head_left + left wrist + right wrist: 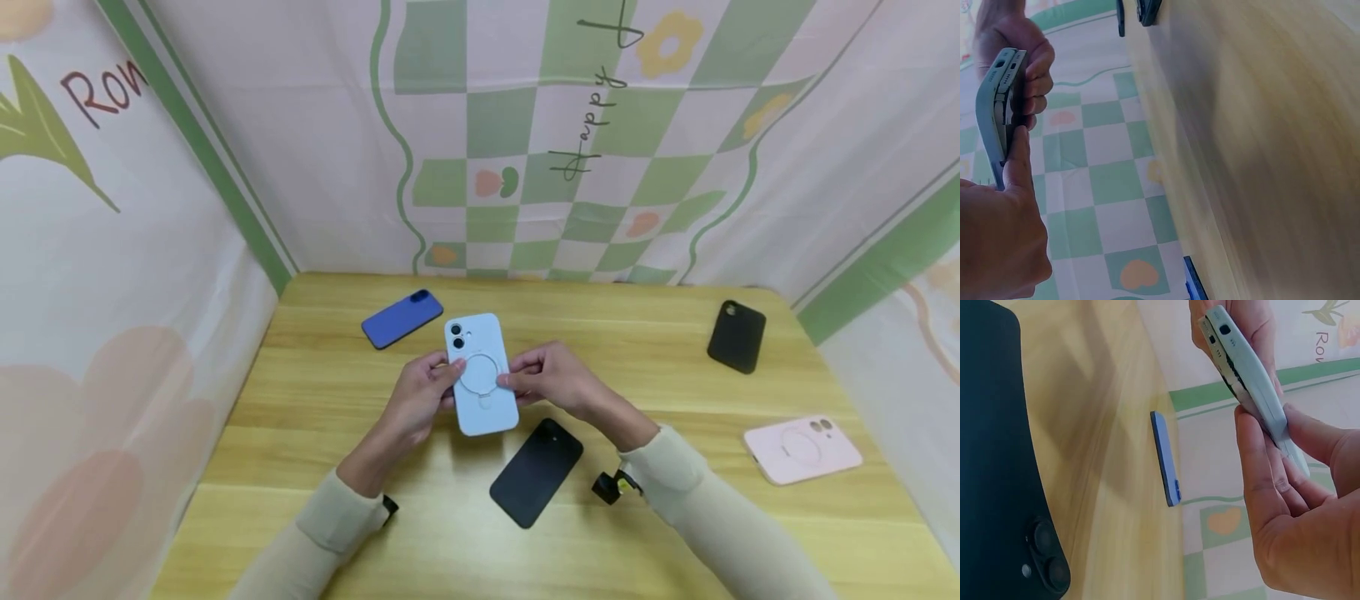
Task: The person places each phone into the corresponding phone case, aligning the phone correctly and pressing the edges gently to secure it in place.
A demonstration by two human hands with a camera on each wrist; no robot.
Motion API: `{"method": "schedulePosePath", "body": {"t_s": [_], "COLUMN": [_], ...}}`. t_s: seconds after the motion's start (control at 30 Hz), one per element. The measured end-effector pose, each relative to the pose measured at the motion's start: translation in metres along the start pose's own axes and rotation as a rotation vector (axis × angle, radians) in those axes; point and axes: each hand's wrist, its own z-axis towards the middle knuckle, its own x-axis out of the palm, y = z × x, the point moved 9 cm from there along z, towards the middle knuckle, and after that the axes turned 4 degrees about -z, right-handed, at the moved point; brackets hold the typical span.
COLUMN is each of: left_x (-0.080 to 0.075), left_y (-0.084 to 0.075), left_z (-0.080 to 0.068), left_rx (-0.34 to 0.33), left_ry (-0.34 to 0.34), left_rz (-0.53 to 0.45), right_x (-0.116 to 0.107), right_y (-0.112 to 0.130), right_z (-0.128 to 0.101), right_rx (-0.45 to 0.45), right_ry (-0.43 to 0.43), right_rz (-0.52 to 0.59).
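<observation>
Both hands hold the light blue phone case [482,375] above the centre of the desk [315,500]. The left hand [420,400] pinches its left edge; the right hand [551,379] pinches its right edge. Each grip is closed on the case. A black phone [537,472] lies just below, a dark blue case [402,318] at upper left, a black case [737,336] and a pink case [802,450] at right.

A wooden table [675,533] stands between cloth walls [300,150] – pale pink, with green checks, green stripes, flowers and some printed letters.
</observation>
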Motion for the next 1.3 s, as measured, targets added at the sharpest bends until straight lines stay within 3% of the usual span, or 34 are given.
{"method": "schedulePosePath", "body": {"t_s": [0.37,0.6,0.83,0.93,1.1,1.3], "left_x": [0.005,0.004,0.007,0.007,0.003,-0.005], "left_y": [0.001,0.002,0.006,0.008,0.004,-0.003], "left_z": [0.000,0.000,-0.002,-0.002,-0.003,-0.004], "left_rx": [-0.065,-0.086,-0.108,-0.108,-0.071,-0.005], "left_ry": [0.100,0.120,0.200,0.221,0.203,0.099], "left_rz": [-0.036,0.001,0.014,0.044,0.058,-0.038], "right_x": [0.002,0.006,0.013,0.015,0.009,-0.011], "right_y": [0.005,0.018,0.028,0.029,0.031,0.027], "right_z": [-0.003,-0.007,-0.013,-0.014,-0.010,-0.007], "right_rx": [-0.071,-0.145,-0.189,-0.183,-0.180,-0.138], "right_ry": [0.073,0.217,0.387,0.417,0.327,0.123], "right_rz": [-0.120,-0.233,-0.371,-0.409,-0.427,-0.410]}}
